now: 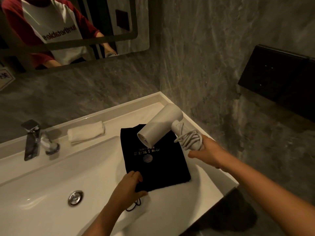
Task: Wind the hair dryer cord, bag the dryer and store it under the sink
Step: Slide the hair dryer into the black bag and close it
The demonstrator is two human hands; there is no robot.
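The right hand (207,153) grips the handle of the white hair dryer (160,124), fingers curled round it and round the cord (189,137), which is wound in loops about the handle. The dryer is lifted off the table (211,183), with its barrel slanting down and to the left, so that the open end hangs over the far right corner of the black bag (156,164). Whether the barrel touches the cloth cannot be told.

The bag lies flat on the right part of the table, where the top slopes into the sink (42,188). It bears gold print and a round gold mark, turned away from the person. The left hand (127,188) holds the bag's near left corner, with the fingers bent over the top of the cloth and the thumb at the edge. A thin dark drawstring (134,206) trails from that corner, just under the wrist.

The two hands are apart, with the bag's length between them: the left hand at its near end, the right hand beyond its far right edge.

A folded white towel (86,132) lies at the back of the table, left of the bag. The chrome faucet (32,140) stands farther left, with a clear glass (49,143) just beside it. The drain (75,198) sits in the sink, left of the left hand. A mirror (110,40) hangs on the grey wall above, and a black box (279,79) is fixed to the wall at the right.
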